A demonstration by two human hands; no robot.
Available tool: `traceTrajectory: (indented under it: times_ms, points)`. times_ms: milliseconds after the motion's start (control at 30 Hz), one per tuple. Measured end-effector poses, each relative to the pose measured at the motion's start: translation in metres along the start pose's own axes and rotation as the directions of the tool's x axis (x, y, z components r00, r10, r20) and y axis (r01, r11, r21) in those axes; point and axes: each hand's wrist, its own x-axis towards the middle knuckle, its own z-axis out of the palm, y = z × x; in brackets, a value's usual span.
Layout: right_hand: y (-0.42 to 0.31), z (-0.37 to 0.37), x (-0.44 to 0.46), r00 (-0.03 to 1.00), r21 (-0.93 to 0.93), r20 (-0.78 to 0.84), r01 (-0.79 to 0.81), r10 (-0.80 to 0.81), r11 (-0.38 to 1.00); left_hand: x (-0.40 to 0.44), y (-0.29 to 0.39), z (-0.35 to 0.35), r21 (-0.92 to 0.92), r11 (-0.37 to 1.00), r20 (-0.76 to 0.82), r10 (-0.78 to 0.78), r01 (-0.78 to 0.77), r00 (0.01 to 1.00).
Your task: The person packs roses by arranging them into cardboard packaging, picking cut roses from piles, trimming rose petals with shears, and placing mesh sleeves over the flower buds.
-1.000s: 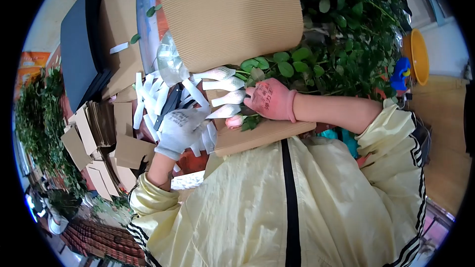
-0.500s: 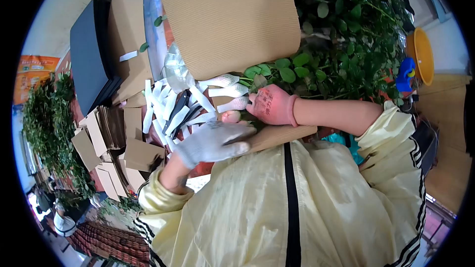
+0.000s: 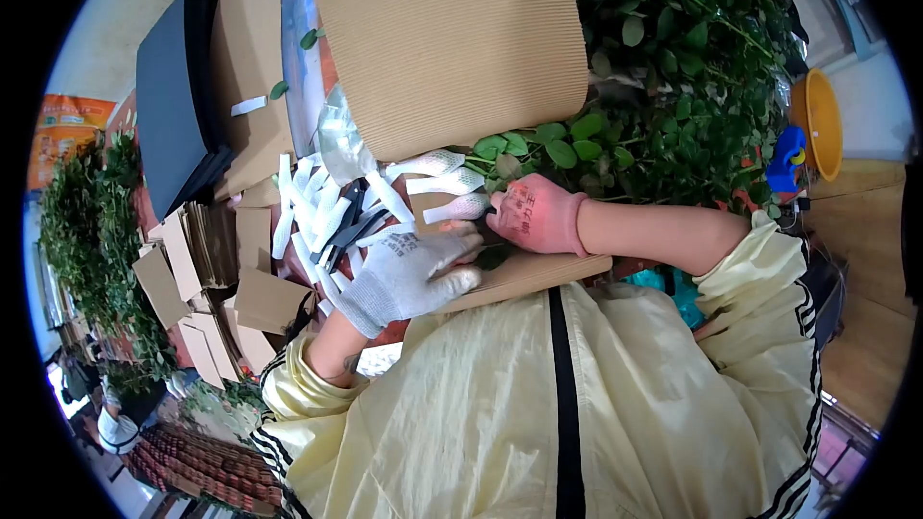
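Note:
My left hand (image 3: 409, 269), in a grey-white glove, lies over the near ends of the white foam net sleeves (image 3: 327, 207), fingers stretched and thumb apart. Just beyond its fingertips a pinkish rose bud (image 3: 459, 227) shows in part. My right hand (image 3: 538, 214), in a pink glove with dark writing, is closed with its fingers curled down, apparently round a rose stem that is mostly hidden. Beside it, several rose heads in foam nets (image 3: 460, 208) lie on cardboard. A dark green leaf (image 3: 494, 256) pokes out below the right hand, over a cardboard strip (image 3: 538, 273).
A corrugated cardboard sheet (image 3: 447, 48) covers the far middle. Leafy stems (image 3: 683, 86) are heaped at right, near a blue tape dispenser (image 3: 788, 156) and a yellow basin (image 3: 824, 125). At left are black boards (image 3: 178, 101) and folded cardboard pieces (image 3: 207, 259).
My left hand has drawn back slightly to the left, and its fingers cover more of the rose bud. A green leaf now shows below my right hand, which has barely moved.

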Motion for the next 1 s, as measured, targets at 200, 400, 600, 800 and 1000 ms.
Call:
traceTrajectory:
  times_ms: [200,400,600,800,1000]
  points:
    - [-0.012,-0.040,-0.006,0.980,0.080,-0.120,-0.148,0.157,0.986,-0.003,-0.012,0.012,0.083,0.996,-0.158,-0.016,0.029,0.987]
    - [-0.002,-0.018,0.007,0.965,0.069,-0.163,-0.196,0.205,0.978,-0.002,-0.007,0.011,0.037,0.999,-0.069,-0.033,0.036,0.997]
    - [-0.001,0.000,0.017,0.938,0.104,-0.301,-0.145,0.170,0.984,0.000,-0.011,0.016,0.079,0.996,-0.064,-0.046,0.051,0.997]
    - [-0.002,-0.005,0.018,0.969,0.115,-0.172,-0.156,0.175,0.981,-0.004,-0.017,0.017,-0.012,1.000,-0.123,0.001,-0.003,0.992]
    - [-0.001,0.005,0.005,0.944,0.091,-0.240,-0.211,0.227,0.973,-0.029,-0.056,0.008,-0.398,0.917,-0.272,-0.076,-0.040,0.959]
